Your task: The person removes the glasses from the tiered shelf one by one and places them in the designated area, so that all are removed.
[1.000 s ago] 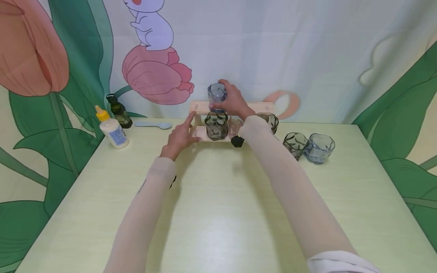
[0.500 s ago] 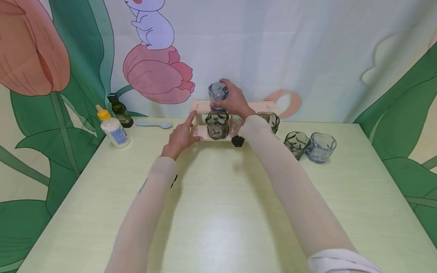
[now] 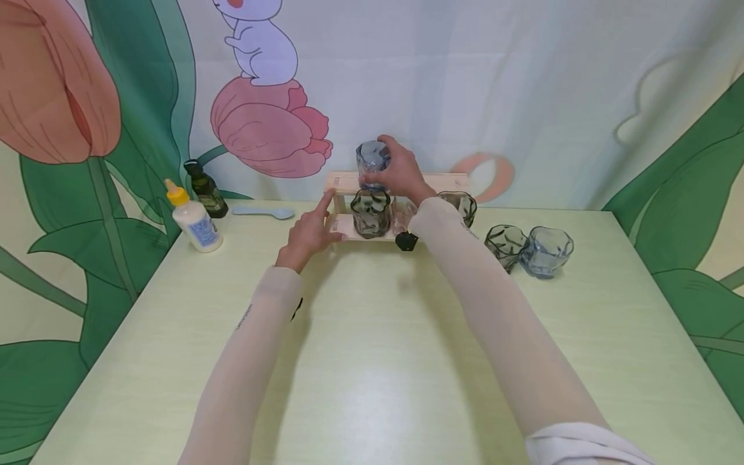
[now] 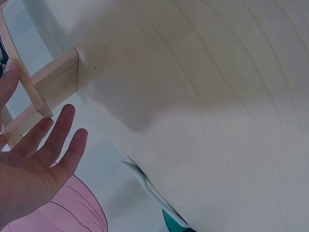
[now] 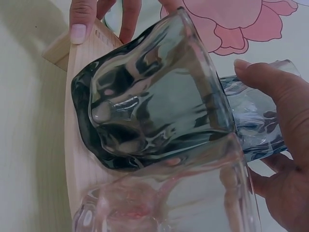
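- Apparently, the step in hand is positioning the blue glass tumbler [image 3: 372,157] at the upper shelf of the wooden rack [image 3: 444,181]; its base is hidden, so contact cannot be told.
- The right hand [image 3: 402,173] curls thumb and fingers round the tumbler, spread about as wide as its body.
- The tumbler lies within that grip, behind the smoky grey tumbler [image 3: 371,216] on the lower shelf.
- The left hand [image 3: 308,234], fingers extended, touches the rack's left end.
- Next probably calls for a level base before loosening.

Pale beige sleeves [image 3: 506,316], dark marking [image 3: 244,316]
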The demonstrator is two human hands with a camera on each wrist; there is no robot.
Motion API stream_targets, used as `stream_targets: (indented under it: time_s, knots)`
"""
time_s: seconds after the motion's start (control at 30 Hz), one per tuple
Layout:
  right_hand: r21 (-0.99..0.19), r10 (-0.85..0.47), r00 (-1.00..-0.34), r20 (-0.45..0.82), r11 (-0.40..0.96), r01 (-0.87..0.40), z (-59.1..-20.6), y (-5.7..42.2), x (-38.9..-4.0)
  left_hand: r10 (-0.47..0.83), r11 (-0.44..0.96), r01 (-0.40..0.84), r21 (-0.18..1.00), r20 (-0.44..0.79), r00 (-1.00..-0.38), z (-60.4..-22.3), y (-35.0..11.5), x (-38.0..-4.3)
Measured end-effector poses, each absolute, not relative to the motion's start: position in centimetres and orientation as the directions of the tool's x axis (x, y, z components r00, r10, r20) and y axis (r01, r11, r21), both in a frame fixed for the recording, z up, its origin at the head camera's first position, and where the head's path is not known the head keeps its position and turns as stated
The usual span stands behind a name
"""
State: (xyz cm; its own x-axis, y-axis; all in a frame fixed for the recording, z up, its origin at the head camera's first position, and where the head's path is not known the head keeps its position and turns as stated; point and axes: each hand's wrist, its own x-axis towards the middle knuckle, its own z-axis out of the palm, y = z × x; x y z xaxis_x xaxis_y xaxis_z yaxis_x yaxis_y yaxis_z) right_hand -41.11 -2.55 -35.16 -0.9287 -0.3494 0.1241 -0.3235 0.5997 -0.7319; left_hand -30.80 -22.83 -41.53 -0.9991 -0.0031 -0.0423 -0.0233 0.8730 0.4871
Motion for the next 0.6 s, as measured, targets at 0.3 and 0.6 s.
stream_targets:
  time_s: [0.3, 0.6]
  knots:
    - [-0.739, -0.338, -0.931, 0.137, 0.591, -0.324, -35.5, -1.7, -41.0, -0.012, 0.876, -0.034, 0.481, -0.048, -0.999, -41.4, -22.5, -30.7]
    - [-0.750, -0.332, -0.924, 0.190, 0.558, -0.355, -35.3, 0.3, -41.1, -0.020, 0.881, -0.039, 0.472, -0.046, -0.999, -41.3, -22.5, -30.6]
